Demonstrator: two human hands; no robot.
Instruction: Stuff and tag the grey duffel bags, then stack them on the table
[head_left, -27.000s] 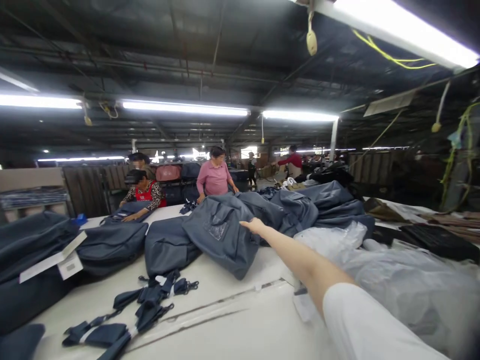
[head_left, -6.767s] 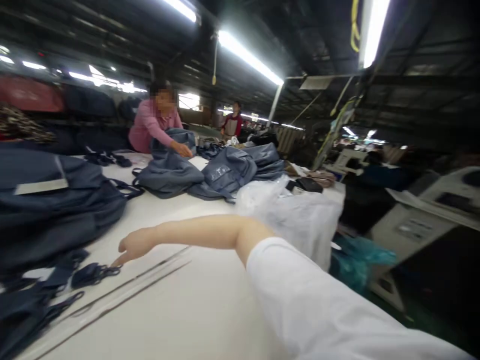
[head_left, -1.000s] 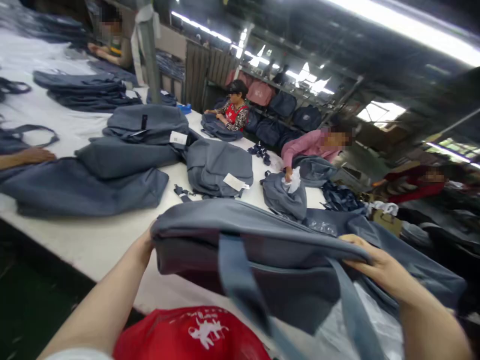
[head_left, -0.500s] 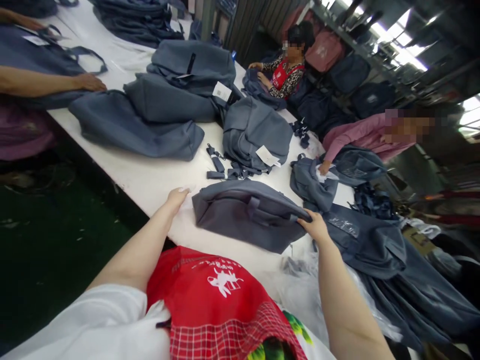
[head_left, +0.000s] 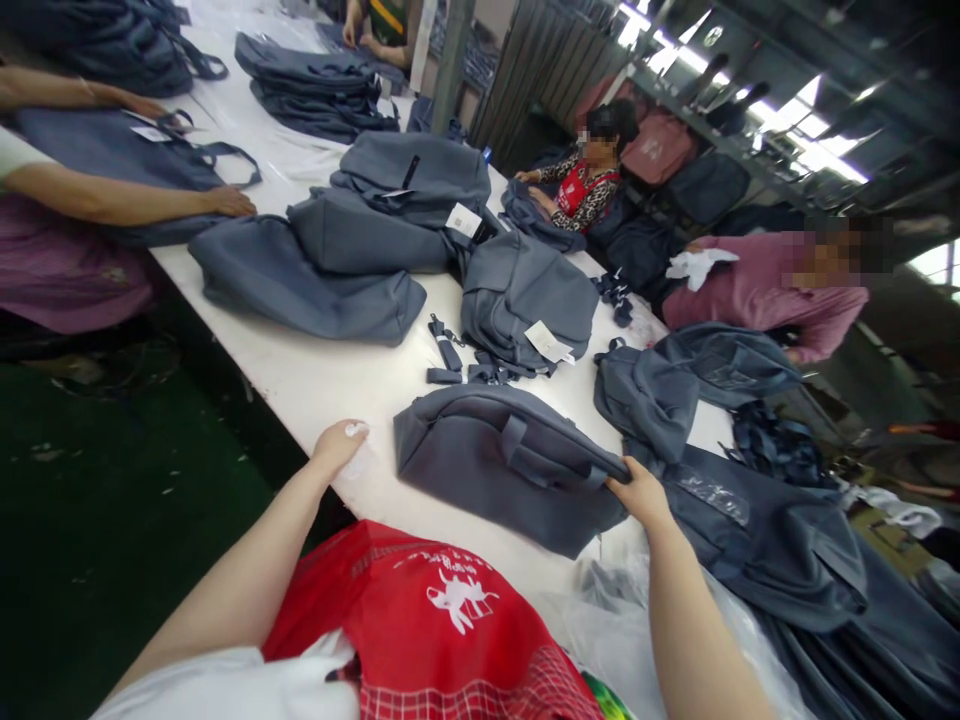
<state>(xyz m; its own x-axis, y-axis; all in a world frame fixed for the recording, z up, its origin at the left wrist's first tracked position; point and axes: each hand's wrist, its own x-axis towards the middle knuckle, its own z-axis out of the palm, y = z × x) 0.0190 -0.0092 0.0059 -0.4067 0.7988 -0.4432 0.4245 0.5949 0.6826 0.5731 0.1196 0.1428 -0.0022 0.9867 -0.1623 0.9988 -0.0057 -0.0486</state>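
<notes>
A dark blue-grey bag [head_left: 480, 480] lies on its side in front of me, with a short carry strap on the face towards me. My right hand [head_left: 641, 492] is closed on the bag's right end, thumb on the near side. Left of the bag and apart from it, my left hand [head_left: 335, 450] is closed at the table edge. Something thin and white, perhaps a cloth or tissue, shows at its thumb and fingertips. Beyond the bag lie bundled dark straps [head_left: 480, 372] and an upright backpack [head_left: 529, 300] with a white tag.
More bags [head_left: 307, 285] spread over the white table [head_left: 292, 385] to the left. A co-worker's hand [head_left: 232, 202] rests there. At the right are further backpacks [head_left: 645, 395], a person in a pink top [head_left: 750, 280] and clear plastic [head_left: 600, 610]. Another person [head_left: 581, 185] sits behind.
My left hand has drawn away from the bag, towards me and the left. My right hand keeps its hold. The co-worker in pink now holds a white cloth up, off the backpack.
</notes>
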